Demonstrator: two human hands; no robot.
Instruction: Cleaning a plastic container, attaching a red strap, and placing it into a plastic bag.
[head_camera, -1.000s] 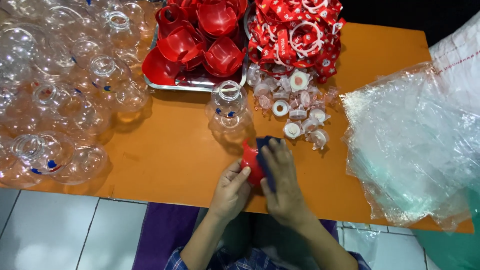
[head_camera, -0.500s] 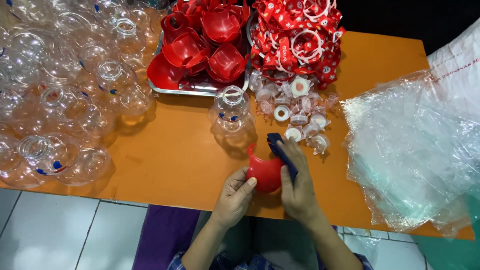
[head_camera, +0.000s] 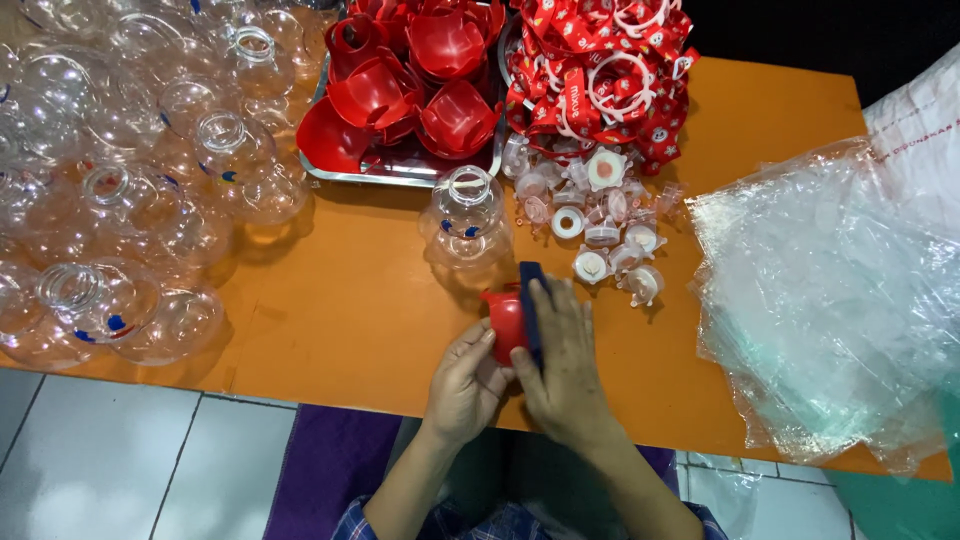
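Over the front of the orange table (head_camera: 340, 310), my left hand (head_camera: 465, 385) cups a small red plastic piece (head_camera: 507, 320) from the left. My right hand (head_camera: 565, 365) presses a dark blue flat part (head_camera: 531, 300) against that red piece from the right and top. Just beyond the hands stands one clear round plastic bottle (head_camera: 466, 215) with an open neck.
Several clear round bottles (head_camera: 130, 190) crowd the table's left. A metal tray (head_camera: 400, 168) of red plastic shells sits at the back, beside a heap of red straps with white rings (head_camera: 600, 70). Small clear and white caps (head_camera: 600, 225) lie in the middle; crumpled clear plastic bags (head_camera: 830, 300) fill the right.
The hands and the red piece have stayed near the table's front edge; the right hand shifted the blue part over the red piece, turning it slightly.
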